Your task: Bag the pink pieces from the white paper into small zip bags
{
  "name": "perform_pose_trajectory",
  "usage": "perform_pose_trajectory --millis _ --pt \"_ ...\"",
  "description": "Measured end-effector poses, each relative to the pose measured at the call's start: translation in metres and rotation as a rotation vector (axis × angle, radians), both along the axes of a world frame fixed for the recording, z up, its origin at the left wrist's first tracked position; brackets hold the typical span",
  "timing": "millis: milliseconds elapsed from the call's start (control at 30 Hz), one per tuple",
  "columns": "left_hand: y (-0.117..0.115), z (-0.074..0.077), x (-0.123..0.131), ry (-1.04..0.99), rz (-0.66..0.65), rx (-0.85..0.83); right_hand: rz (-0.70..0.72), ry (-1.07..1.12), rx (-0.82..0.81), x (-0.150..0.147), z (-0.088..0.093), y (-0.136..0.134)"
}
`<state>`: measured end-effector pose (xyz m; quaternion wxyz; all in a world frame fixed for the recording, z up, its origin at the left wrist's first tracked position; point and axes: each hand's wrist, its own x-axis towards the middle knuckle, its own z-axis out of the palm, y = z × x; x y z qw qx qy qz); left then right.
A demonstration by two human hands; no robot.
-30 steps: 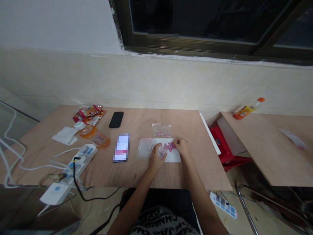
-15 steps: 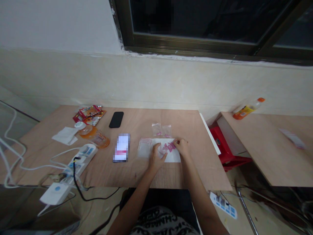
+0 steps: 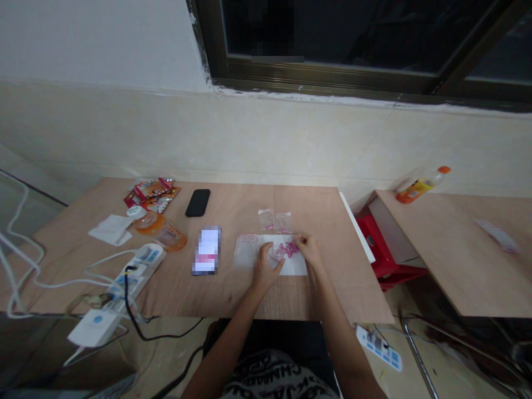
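A pile of small pink beads [image 3: 290, 249] lies on a white sheet of paper [image 3: 294, 269] on the wooden table. My left hand [image 3: 266, 270] is at the left of the pile, thumb and fingers curved around a small clear plastic bag [image 3: 275, 253]. At the pile's right edge, my right hand [image 3: 310, 250] has its fingertips pinched together; whatever is between them is too small to make out. Beyond the paper lie two small clear bags, a left bag [image 3: 266, 219] and a right bag [image 3: 284, 221], each with a few pink beads. Flat clear bags [image 3: 246, 250] are stacked left of the paper.
Left of the bags lie a lit phone [image 3: 206, 250] and a black phone [image 3: 198, 203]. Further left are an orange drink bottle [image 3: 161, 230], snack packets [image 3: 153, 194], a tissue [image 3: 111, 230] and a power strip [image 3: 137, 272] with cables. A red stool [image 3: 384, 260] stands between the tables.
My right hand has shifted very slightly at the bead pile's edge. My left hand and the bags stay where they were.
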<state>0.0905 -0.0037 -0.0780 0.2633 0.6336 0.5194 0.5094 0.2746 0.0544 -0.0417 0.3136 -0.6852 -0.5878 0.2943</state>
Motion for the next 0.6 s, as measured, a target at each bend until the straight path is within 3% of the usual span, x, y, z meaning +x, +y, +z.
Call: perform_pose_trajectory --millis 267,600 --pt "0.001 -0.004 0.0 -0.035 -0.027 0.014 0.155 0.399 0.034 -0.026 0.0 -0.011" --pt "0.001 -0.004 -0.001 -0.063 -0.052 0.007 0.302 0.385 0.036 -0.039 0.009 -0.012"
